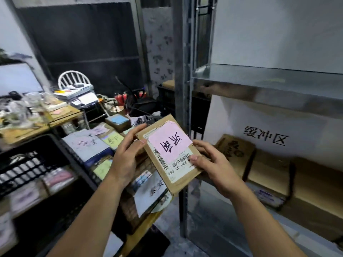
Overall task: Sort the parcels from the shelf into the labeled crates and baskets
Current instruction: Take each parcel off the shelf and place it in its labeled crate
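- A flat cardboard parcel [171, 158] is held up in mid-air with both hands, in front of the metal shelf [259, 88] upright.
- The left hand [128, 158] grips the parcel's left edge, thumb on its face.
- The right hand [217, 167] clasps the lower right corner, thumb pressed on the barcode label [182, 162].
- A pink note [169, 143] with handwritten characters is stuck on the parcel's face.
- More cardboard boxes [269, 169] lie on the lower shelf at right.
- A black crate [24, 164] stands lower left, holding packets.
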Available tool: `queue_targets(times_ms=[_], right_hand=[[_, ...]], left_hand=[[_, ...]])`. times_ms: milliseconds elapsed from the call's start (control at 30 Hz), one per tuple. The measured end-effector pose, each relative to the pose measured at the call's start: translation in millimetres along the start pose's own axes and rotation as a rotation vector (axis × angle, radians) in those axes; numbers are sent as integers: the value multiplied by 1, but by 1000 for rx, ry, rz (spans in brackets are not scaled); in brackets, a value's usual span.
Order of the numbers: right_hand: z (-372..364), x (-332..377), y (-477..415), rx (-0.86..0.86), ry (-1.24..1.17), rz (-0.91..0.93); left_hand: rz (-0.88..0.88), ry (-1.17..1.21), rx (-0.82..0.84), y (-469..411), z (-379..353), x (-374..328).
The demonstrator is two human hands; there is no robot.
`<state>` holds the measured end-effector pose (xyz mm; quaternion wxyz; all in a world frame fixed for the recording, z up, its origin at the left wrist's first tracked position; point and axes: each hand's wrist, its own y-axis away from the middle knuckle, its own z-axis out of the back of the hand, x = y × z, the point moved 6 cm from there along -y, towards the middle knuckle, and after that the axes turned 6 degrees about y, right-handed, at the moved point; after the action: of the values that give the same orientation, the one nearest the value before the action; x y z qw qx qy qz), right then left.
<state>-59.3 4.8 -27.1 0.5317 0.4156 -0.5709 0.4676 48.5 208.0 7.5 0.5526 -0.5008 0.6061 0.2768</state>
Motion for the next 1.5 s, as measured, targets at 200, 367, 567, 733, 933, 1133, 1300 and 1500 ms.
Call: queue_targets(times_ms=[200,367,567,733,933,1133,1300,1500], right_hand=[[-91,11,-40,115,-16,-3],[-187,12,-70,135,-6,9],[-295,14,-78,247,104,-4],[-351,17,-82,370,282,-4],[-403,-6,-95,385,-4,-182],[-422,-23,-113,554,79,-222],[-448,-40,-120,817,154,-273],[-472,-78,-120,886,207,-355]], left_hand=[[11,-45,-187,19,99,-33],[-46,-89,-450,40,187,-61],[-114,-85,-739,77,288,-85],[-157,-69,-872,99,340,-86],[-143,-54,-930,113,366,-79],[-52,-72,-862,117,389,-88],[38,-225,-820,113,405,-88],[109,-617,-917,121,416,-90]])
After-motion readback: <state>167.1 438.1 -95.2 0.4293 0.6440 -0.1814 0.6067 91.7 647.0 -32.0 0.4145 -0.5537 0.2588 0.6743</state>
